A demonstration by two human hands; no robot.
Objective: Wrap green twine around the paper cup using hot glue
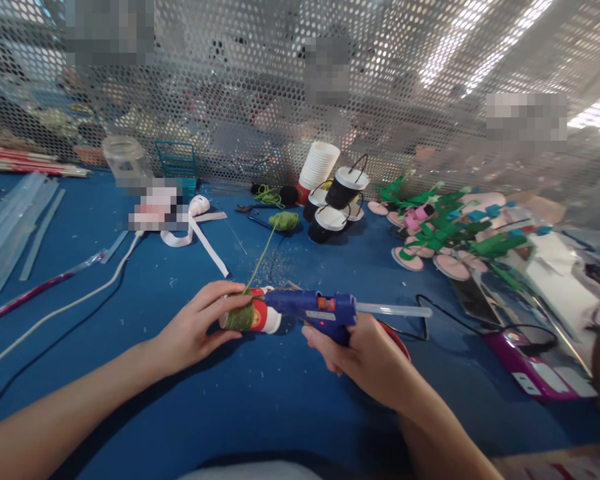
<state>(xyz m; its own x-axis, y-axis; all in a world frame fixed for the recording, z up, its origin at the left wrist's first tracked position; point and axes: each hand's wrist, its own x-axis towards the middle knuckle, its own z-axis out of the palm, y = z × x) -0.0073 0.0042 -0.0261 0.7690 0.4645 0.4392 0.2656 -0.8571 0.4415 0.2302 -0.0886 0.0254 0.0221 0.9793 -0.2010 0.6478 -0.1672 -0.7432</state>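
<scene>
While our left hand (200,327) clasps the yarn-wrapped cup (253,319) just above the table (260,407), our right hand (360,353) clenches the glue gun (313,308), its nozzle (266,299) at the cup's side. Hot glue could burn our left fingertips (240,301), which sit close by. Cords (430,313) crowd the right; bare table opens toward us.

Stacked cups (319,165), glue sticks (10,227), perhaps scissors (249,209)
</scene>
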